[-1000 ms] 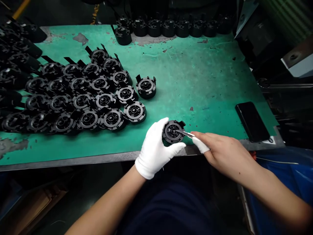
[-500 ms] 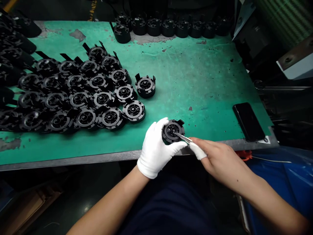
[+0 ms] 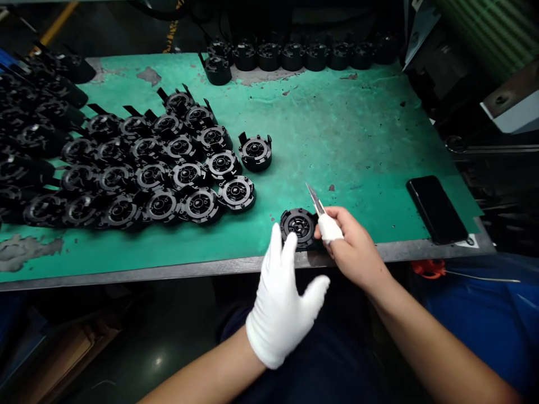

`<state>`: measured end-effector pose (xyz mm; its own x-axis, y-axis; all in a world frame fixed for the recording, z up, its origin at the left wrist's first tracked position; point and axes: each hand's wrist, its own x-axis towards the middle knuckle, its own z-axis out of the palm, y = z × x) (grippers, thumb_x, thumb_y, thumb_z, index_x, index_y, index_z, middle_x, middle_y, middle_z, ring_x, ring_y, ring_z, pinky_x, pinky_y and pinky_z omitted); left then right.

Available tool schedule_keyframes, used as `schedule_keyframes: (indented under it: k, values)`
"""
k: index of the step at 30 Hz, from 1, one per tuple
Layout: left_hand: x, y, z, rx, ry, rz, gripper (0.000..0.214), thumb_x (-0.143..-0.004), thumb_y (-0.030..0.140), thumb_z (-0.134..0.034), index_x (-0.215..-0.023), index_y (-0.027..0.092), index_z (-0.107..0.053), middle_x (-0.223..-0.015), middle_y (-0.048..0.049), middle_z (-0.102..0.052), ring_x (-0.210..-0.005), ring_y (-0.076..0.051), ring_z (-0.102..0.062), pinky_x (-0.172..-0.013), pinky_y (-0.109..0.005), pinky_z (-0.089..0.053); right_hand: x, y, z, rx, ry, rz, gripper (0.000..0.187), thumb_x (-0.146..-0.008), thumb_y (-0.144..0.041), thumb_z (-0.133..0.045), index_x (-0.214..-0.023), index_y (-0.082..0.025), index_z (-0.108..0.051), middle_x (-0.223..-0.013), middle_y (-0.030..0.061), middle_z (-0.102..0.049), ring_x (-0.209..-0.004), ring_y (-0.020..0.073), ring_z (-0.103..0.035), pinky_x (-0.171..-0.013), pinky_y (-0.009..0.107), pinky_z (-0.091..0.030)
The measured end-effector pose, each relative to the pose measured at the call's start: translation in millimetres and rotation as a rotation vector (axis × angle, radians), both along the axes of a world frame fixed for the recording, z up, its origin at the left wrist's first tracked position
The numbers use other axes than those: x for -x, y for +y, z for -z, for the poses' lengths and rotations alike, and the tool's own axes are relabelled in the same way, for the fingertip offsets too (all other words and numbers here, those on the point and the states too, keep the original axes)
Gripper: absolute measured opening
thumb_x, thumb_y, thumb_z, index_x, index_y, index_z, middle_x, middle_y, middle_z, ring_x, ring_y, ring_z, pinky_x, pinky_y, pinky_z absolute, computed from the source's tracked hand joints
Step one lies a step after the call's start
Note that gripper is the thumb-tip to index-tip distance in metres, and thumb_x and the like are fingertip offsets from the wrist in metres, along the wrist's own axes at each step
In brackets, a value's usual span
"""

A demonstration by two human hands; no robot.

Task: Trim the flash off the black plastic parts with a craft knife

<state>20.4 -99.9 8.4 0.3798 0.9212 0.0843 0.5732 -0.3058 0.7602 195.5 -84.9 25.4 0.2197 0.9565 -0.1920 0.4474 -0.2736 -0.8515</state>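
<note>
A round black plastic part (image 3: 297,223) with rings and a hub on its face sits by the bench's front edge. My left hand (image 3: 286,303), in a white glove, is open with fingers spread, its fingertips over the part's near side. My right hand (image 3: 347,238) is bare except for a white cover on the thumb. It is closed around slim pointed metal tweezers (image 3: 314,200), whose tips point up and away to the left. The fingers of that hand are at the right side of the part; whether they also grip it is hard to tell.
Several rows of similar black parts (image 3: 160,205) fill the bench's left side, one (image 3: 255,151) a little apart. More black housings (image 3: 269,56) line the back edge. A phone (image 3: 438,210) lies at the right, above an orange-handled tool (image 3: 428,268) below the edge.
My left hand has let go of the black part and drawn back toward me, opening. The tweezers have lifted off the part's centre and now point away.
</note>
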Motion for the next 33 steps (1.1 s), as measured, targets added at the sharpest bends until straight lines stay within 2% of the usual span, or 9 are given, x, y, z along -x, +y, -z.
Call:
schedule_keyframes:
  k: [2,4,7,10,12,18,25,30,33]
  values:
    - [4.7,-10.0,-4.7,0.048,0.035,0.018,0.092,-0.087,0.038,-0.071,-0.159,0.020,-0.017,-0.168,-0.0198,-0.016,-0.154,-0.036,-0.025,-0.121,-0.058,-0.036,-12.9,8.0,-3.2,-0.049,-0.144,-0.088,0.035,-0.090,-0.018,-0.049,-0.123,-0.023,-0.062,-0.099,0.0026,-0.076,-0.080,0.0191,-0.069,-0.067,0.028,-0.050]
    - [6.4,-4.7,-5.8,0.046,0.009,0.000,0.095,-0.087,0.042,-0.071,-0.160,0.020,-0.014,-0.168,-0.0184,-0.018,-0.155,-0.035,-0.024,-0.123,-0.057,-0.033,-30.0,8.6,-10.1,-0.080,-0.304,-0.203,0.040,-0.089,-0.016,-0.049,-0.125,-0.026,-0.065,-0.107,0.0025,-0.077,-0.089,0.0214,-0.071,-0.074,0.030,-0.052]
    - [3.2,23.5,-0.6,0.017,-0.051,0.017,0.101,-0.083,0.051,-0.074,-0.159,0.018,-0.015,-0.166,-0.0187,-0.025,-0.154,-0.034,-0.027,-0.125,-0.055,-0.030,-51.6,0.6,-17.7,-0.056,-0.507,-0.355,0.039,-0.091,-0.019,-0.049,-0.123,-0.028,-0.069,-0.116,0.0027,-0.077,-0.098,0.0252,-0.073,-0.081,0.033,-0.054]
    - [-3.6,52.1,8.6,-0.001,-0.061,0.040,0.109,-0.076,0.058,-0.079,-0.157,0.016,-0.020,-0.162,-0.0206,-0.033,-0.150,-0.036,-0.035,-0.123,-0.054,-0.035,-61.7,-5.6,-17.8,0.016,-0.616,-0.477,0.037,-0.094,-0.024,-0.049,-0.125,-0.029,-0.069,-0.118,0.0023,-0.077,-0.099,0.0269,-0.074,-0.083,0.037,-0.056]
    - [-7.6,62.8,13.9,-0.024,-0.061,0.046,0.106,-0.074,0.057,-0.081,-0.155,0.016,-0.026,-0.158,-0.0204,-0.039,-0.147,-0.037,-0.040,-0.121,-0.053,-0.038,-63.3,-5.7,-16.6,0.035,-0.660,-0.518,0.037,-0.095,-0.026,-0.049,-0.126,-0.029,-0.069,-0.120,0.0023,-0.076,-0.100,0.0275,-0.074,-0.083,0.038,-0.057]
    - [-10.0,67.1,18.0,-0.048,-0.077,0.063,0.093,-0.076,0.059,-0.079,-0.149,0.019,-0.036,-0.149,-0.0177,-0.051,-0.139,-0.035,-0.051,-0.117,-0.052,-0.043,-62.5,-2.4,-19.7,0.001,-0.757,-0.526,0.040,-0.093,-0.022,-0.049,-0.127,-0.027,-0.069,-0.121,0.0055,-0.076,-0.101,0.0297,-0.074,-0.078,0.040,-0.059]
    - [-10.6,67.8,13.9,-0.018,-0.106,0.063,0.087,-0.076,0.061,-0.078,-0.143,0.020,-0.041,-0.141,-0.0151,-0.057,-0.131,-0.032,-0.057,-0.114,-0.049,-0.046,-51.5,-24.9,-18.3,0.039,-0.610,-0.542,0.040,-0.095,-0.020,-0.047,-0.128,-0.024,-0.069,-0.123,0.0053,-0.075,-0.102,0.0283,-0.074,-0.085,0.041,-0.061]
    - [-11.4,68.5,14.2,-0.027,-0.106,0.065,0.085,-0.076,0.062,-0.078,-0.141,0.019,-0.043,-0.140,-0.0140,-0.058,-0.129,-0.031,-0.058,-0.113,-0.047,-0.047,-43.2,-34.9,-18.8,-0.006,-0.538,-0.412,0.036,-0.099,-0.022,-0.045,-0.129,-0.025,-0.066,-0.127,0.0035,-0.073,-0.111,0.0258,-0.071,-0.093,0.040,-0.059]
    - [-12.1,68.5,14.5,-0.046,-0.105,0.066,0.083,-0.077,0.061,-0.077,-0.140,0.019,-0.043,-0.138,-0.0135,-0.059,-0.129,-0.030,-0.058,-0.113,-0.046,-0.046,-37.6,-37.5,-15.4,0.000,-0.582,-0.348,0.036,-0.100,-0.023,-0.045,-0.130,-0.024,-0.065,-0.128,0.0056,-0.073,-0.110,0.0283,-0.071,-0.095,0.045,-0.058]
